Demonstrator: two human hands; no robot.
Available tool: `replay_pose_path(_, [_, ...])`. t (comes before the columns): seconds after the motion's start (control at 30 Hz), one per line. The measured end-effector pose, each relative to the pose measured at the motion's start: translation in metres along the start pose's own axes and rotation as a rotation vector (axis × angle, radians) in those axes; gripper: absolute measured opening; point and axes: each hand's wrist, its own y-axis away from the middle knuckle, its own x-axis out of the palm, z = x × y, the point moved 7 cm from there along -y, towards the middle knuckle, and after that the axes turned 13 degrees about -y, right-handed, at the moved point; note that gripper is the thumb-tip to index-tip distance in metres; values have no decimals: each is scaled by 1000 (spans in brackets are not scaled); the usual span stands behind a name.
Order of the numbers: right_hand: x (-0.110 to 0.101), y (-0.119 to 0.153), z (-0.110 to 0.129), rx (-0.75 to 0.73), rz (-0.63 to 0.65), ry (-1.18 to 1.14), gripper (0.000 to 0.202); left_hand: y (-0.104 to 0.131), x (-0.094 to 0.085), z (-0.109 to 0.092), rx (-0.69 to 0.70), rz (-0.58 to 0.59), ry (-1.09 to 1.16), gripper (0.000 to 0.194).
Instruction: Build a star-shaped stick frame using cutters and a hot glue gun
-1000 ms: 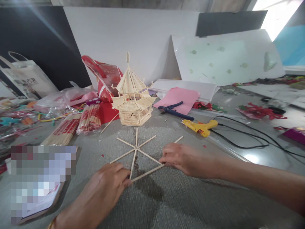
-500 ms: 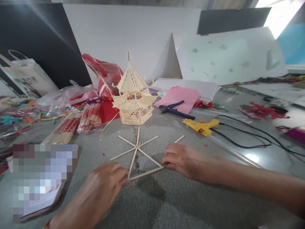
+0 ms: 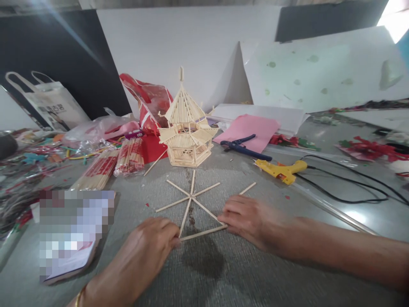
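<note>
Head view: two hands [image 3: 158, 238] [image 3: 246, 219] touch one stick [image 3: 203, 233] near six spokes [image 3: 191, 196].

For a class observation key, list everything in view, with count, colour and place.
Spokes: six, pale, centre
Outer stick: one, pale, spokes' near side
Model: one, pale, behind spokes
Loose sticks: two, pale, right of spokes, left of model
Stick packs: two, pale and red, left of model
Pliers: one, blue, right of model
Sheet: one, pink, partly under pliers
Papers: several, white, behind sheet
Glue gun: one, yellow, right
Flowers: count unclear, red, right
Bag: one, red, behind model
Tote: one, white, back left
Pixelated item: one, pale, front left
Clutter: many, mixed, left
Boards: several, dark and white, back
Table: one, grey, beneath
Left hand: one, at outer stick's left end
Right hand: one, at outer stick's right end
</note>
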Motion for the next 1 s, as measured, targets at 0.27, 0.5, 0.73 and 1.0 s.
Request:
replay_pose_path(0.27, [12, -42, 39, -135, 28, 101, 13, -4, 2, 4, -28, -30, 9, 20])
replay_pose_path(0.5, [26, -62, 43, -132, -36, 165, 12, -2, 1, 5, -28, -55, 21, 21])
replay_pose_path(0.73, [26, -60, 41, -127, -93, 183, 12, -1, 1, 7, 36, -18, 115, 27])
replay_pose_path(1.0, [29, -59, 42, -138, -101, 209, 10, 0, 3, 3, 32, 47, 48, 29])
